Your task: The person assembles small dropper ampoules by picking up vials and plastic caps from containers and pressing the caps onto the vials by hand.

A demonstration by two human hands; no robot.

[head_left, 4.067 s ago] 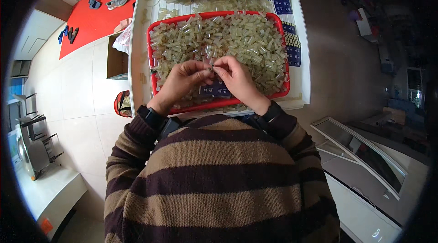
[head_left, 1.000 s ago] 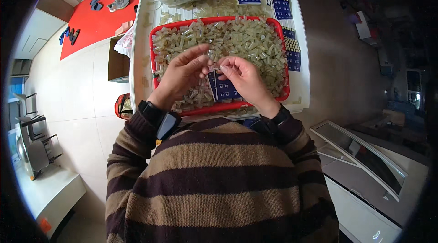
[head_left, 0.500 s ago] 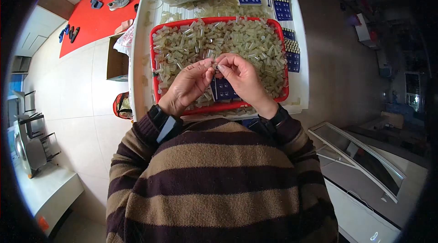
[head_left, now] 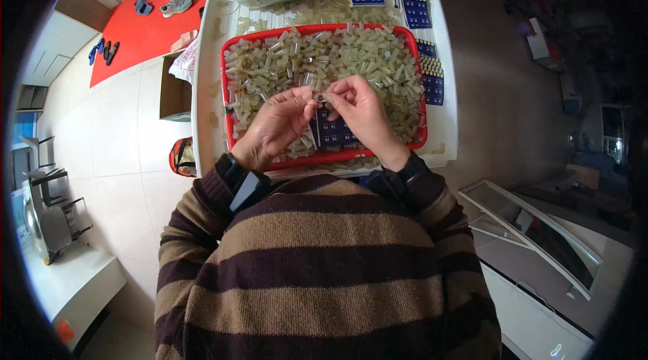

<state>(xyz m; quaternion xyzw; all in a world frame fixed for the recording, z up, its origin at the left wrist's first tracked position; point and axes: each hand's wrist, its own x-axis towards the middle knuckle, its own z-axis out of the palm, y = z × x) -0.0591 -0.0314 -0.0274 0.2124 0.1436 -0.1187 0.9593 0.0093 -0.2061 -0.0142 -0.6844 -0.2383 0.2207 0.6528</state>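
Just over blue cards [head_left: 335, 133] inside the near edge of the red tray [head_left: 423, 132], pinching what looks like a tiny clear piece [head_left: 320, 98] between nearly closed fingertips of left hand [head_left: 280, 122] and right hand [head_left: 362, 115], probably super light, stiffish, slippery, best gripped by its sides, with loose tubes [head_left: 378, 56] farther in and a clear tub [head_left: 273, 1] past the tray.

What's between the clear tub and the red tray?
Loose little tubes lie scattered between the tub and the tray, in the head view.

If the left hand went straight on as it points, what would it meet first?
The left hand would probably first meet the small blurred piece between it and the right hand; depth is hard to judge.
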